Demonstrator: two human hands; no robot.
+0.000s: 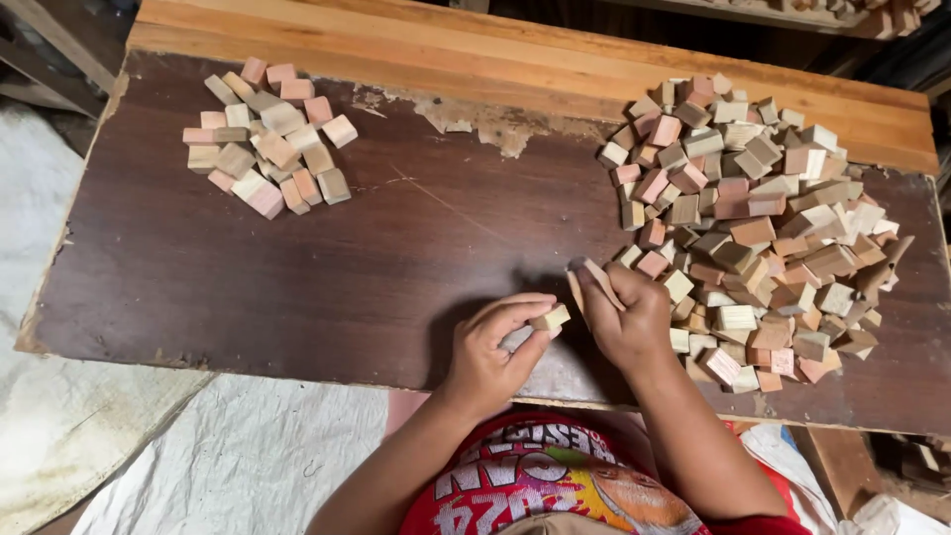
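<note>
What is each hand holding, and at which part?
Left hand pinches a small pale wooden block by its sides between fingertips. Right hand holds a thin tan sheet, folded over its fingers.

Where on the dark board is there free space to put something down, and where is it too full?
The widest bare patch of the dark board lies between the small pile of wooden blocks at upper left and the large heap of blocks at right. The strip below the small pile is bare too. It is crowded at right, where the right hand touches the heap, near the left hand holding a small block.
</note>
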